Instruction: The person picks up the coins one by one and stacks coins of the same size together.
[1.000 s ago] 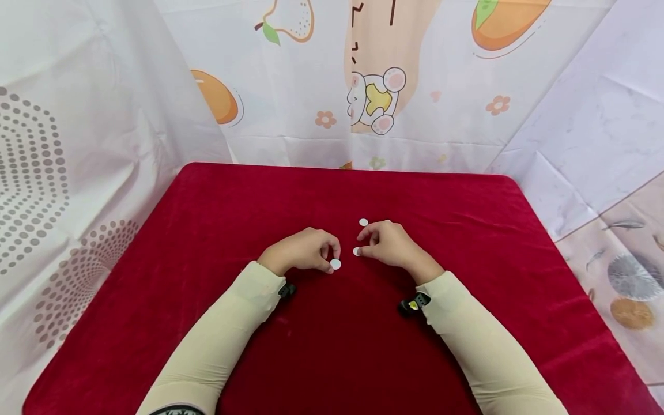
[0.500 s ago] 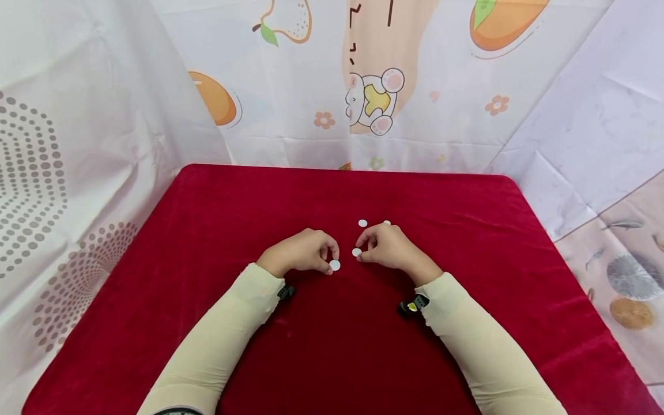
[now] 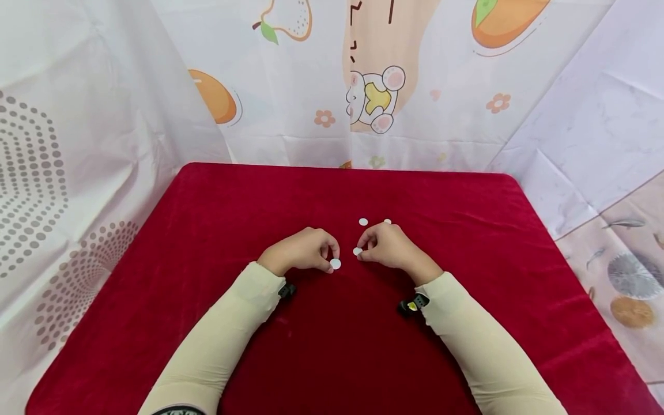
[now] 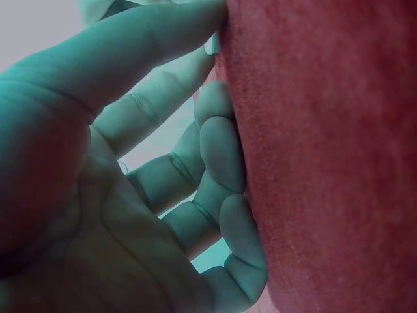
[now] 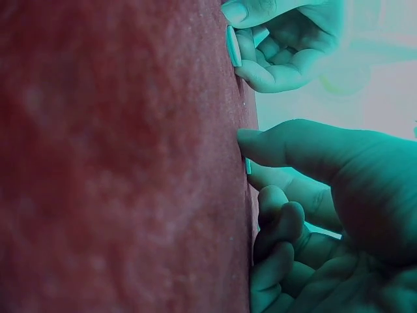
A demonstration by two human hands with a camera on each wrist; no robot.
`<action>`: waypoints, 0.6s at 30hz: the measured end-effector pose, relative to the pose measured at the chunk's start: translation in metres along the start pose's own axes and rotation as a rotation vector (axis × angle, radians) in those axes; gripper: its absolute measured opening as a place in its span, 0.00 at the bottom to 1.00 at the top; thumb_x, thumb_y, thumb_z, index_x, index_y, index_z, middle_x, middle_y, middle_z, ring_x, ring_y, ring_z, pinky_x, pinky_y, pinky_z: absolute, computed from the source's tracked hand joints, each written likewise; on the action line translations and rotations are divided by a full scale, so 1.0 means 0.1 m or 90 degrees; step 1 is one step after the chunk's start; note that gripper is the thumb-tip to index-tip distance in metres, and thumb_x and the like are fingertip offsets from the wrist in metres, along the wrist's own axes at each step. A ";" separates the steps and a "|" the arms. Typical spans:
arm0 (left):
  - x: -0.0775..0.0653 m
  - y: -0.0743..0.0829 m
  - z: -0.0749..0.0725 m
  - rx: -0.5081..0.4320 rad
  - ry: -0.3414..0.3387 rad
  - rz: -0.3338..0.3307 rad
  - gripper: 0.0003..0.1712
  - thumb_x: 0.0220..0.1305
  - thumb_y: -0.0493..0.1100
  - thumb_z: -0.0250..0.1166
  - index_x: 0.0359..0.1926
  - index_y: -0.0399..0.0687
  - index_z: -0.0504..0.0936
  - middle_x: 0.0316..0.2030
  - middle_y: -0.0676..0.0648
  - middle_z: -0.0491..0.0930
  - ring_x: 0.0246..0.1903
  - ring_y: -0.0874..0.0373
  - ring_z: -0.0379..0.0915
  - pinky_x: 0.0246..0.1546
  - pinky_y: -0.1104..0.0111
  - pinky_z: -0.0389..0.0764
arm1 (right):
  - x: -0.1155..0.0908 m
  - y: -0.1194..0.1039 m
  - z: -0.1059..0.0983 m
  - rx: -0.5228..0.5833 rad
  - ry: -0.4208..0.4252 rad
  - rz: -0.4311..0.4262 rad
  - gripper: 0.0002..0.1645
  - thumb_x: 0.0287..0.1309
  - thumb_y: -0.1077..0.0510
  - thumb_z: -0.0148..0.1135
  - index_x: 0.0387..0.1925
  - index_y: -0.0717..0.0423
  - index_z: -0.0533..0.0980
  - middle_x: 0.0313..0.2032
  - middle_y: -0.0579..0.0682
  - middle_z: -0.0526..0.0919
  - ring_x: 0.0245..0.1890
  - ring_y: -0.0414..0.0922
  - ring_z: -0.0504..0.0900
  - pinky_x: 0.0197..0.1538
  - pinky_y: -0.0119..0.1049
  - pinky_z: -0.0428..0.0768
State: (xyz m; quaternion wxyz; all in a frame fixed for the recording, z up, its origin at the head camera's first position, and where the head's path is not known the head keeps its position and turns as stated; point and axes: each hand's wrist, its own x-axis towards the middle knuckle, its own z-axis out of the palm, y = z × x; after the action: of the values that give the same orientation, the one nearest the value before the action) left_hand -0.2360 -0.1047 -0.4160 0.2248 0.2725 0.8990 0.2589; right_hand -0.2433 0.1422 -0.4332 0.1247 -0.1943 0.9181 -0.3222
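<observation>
My left hand (image 3: pixel 303 251) pinches a small white disc (image 3: pixel 335 264) between thumb and index finger, close over the red cloth. In the right wrist view this disc (image 5: pixel 233 47) stands tilted at the fingertips of that hand. Just across from it, my right hand (image 3: pixel 390 246) has thumb and index finger at the two sides of a second white disc (image 3: pixel 357 252), which shows as a thin edge in the right wrist view. The other fingers of the left hand (image 4: pixel 150 150) are bent with their tips at the cloth.
A third white disc (image 3: pixel 363 222) lies behind the right hand's fingers. Another disc (image 3: pixel 387 221) is partly hidden behind the right knuckles. Red velvet cloth (image 3: pixel 332 346) covers the table, and printed white curtains (image 3: pixel 290 109) hang around its back and sides.
The right thumb has drawn back from over its disc and the index finger has curled down nearer to it. The left hand and its disc have stayed in place.
</observation>
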 end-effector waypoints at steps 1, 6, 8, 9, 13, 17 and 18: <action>0.00 0.01 0.00 -0.001 0.000 -0.001 0.09 0.58 0.42 0.79 0.36 0.56 0.87 0.25 0.49 0.80 0.26 0.58 0.74 0.31 0.67 0.77 | 0.00 0.00 0.00 0.002 0.000 0.002 0.06 0.53 0.55 0.78 0.33 0.47 0.87 0.19 0.45 0.79 0.21 0.41 0.74 0.30 0.36 0.74; -0.01 0.01 0.01 -0.010 -0.002 -0.006 0.09 0.57 0.41 0.79 0.36 0.55 0.87 0.25 0.49 0.80 0.25 0.58 0.74 0.31 0.67 0.77 | 0.00 -0.01 0.01 0.003 -0.004 0.008 0.06 0.53 0.54 0.78 0.33 0.47 0.87 0.18 0.45 0.78 0.20 0.41 0.73 0.28 0.34 0.73; -0.01 0.00 0.02 -0.013 -0.004 -0.006 0.08 0.57 0.41 0.79 0.37 0.55 0.87 0.25 0.49 0.80 0.26 0.58 0.74 0.31 0.67 0.77 | 0.00 -0.02 0.02 0.003 -0.006 0.012 0.06 0.54 0.54 0.78 0.33 0.48 0.87 0.18 0.45 0.78 0.20 0.40 0.73 0.28 0.34 0.72; -0.01 -0.01 0.02 -0.012 -0.004 -0.005 0.08 0.57 0.41 0.79 0.37 0.54 0.87 0.25 0.49 0.80 0.26 0.58 0.74 0.31 0.67 0.77 | 0.00 -0.02 0.02 0.001 -0.006 0.014 0.06 0.54 0.54 0.78 0.32 0.47 0.87 0.18 0.45 0.78 0.20 0.40 0.73 0.28 0.34 0.72; 0.00 -0.02 0.00 -0.015 -0.002 -0.002 0.08 0.57 0.41 0.79 0.36 0.54 0.87 0.25 0.49 0.80 0.26 0.58 0.74 0.31 0.66 0.77 | 0.01 -0.03 0.01 0.000 0.002 0.017 0.05 0.53 0.54 0.78 0.32 0.48 0.88 0.17 0.45 0.78 0.20 0.40 0.73 0.27 0.34 0.72; 0.01 -0.01 -0.01 -0.022 -0.005 -0.002 0.09 0.57 0.41 0.79 0.36 0.54 0.87 0.26 0.48 0.80 0.26 0.58 0.73 0.32 0.66 0.76 | 0.01 -0.03 0.00 0.002 0.003 0.021 0.05 0.54 0.55 0.77 0.32 0.48 0.88 0.17 0.45 0.78 0.20 0.41 0.74 0.28 0.34 0.72; 0.01 -0.02 -0.01 -0.024 -0.006 -0.002 0.09 0.57 0.41 0.79 0.37 0.54 0.87 0.26 0.48 0.80 0.26 0.58 0.73 0.32 0.66 0.76 | 0.01 -0.03 -0.01 0.003 0.002 0.021 0.05 0.54 0.55 0.77 0.32 0.48 0.88 0.17 0.45 0.78 0.20 0.41 0.74 0.28 0.34 0.72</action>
State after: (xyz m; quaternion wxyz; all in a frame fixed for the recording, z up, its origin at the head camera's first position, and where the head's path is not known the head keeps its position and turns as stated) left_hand -0.2376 -0.1057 -0.4163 0.2345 0.2680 0.8934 0.2740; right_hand -0.2439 0.1401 -0.4310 0.1286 -0.1785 0.9207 -0.3223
